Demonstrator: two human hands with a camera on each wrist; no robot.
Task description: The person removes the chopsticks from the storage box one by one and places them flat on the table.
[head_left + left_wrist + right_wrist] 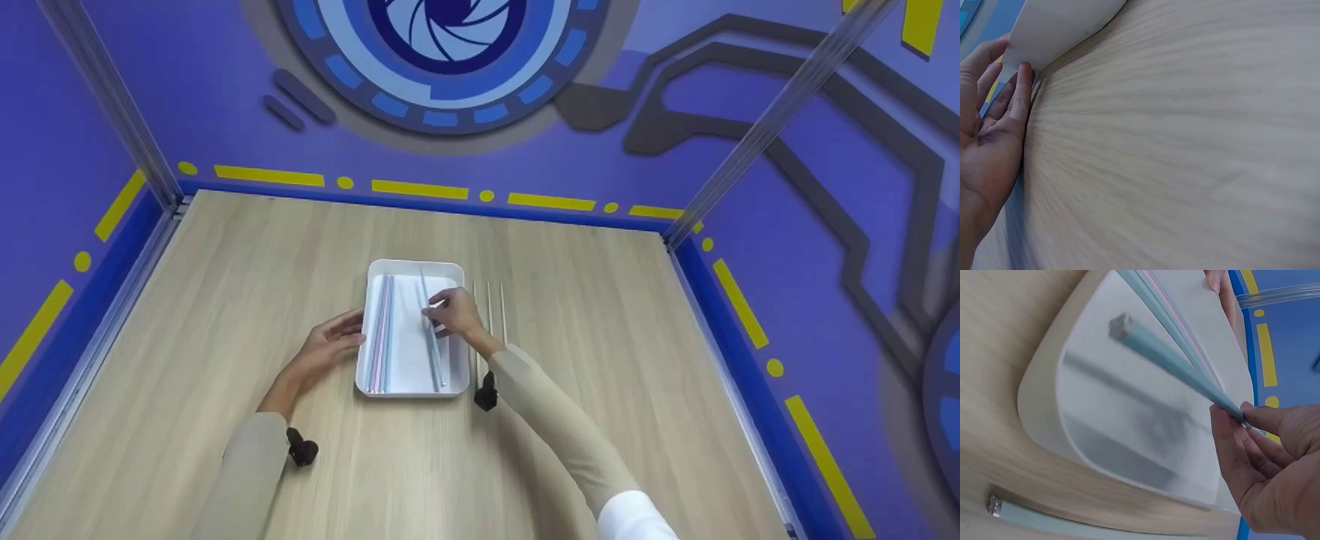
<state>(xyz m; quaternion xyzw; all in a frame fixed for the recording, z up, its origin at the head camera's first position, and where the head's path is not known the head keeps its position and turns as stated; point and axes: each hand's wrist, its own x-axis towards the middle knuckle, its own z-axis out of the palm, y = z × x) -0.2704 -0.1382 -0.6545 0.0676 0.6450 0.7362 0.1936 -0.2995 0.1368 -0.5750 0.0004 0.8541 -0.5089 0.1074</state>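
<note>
A white rectangular tray (405, 330) lies on the table. Against its left outer wall rest the fingertips of my left hand (327, 346), the fingers fairly straight; the left wrist view also shows these fingers (1023, 93) at the tray wall. Above the right half of the tray, my right hand (457, 313) pinches a pale blue-green chopstick (1174, 368) between thumb and fingertips. Its silvery end tilts toward the right wrist camera, and its shadow falls on the tray floor. Along the tray's left side lie several pink and blue chopsticks (381, 337) side by side.
Just right of the tray, three more chopsticks (489, 300) lie on the wooden table (600, 337), partly hidden by my right forearm. Blue printed walls (420, 157) enclose the back and sides. A black wrist device (486, 393) hangs by my right sleeve.
</note>
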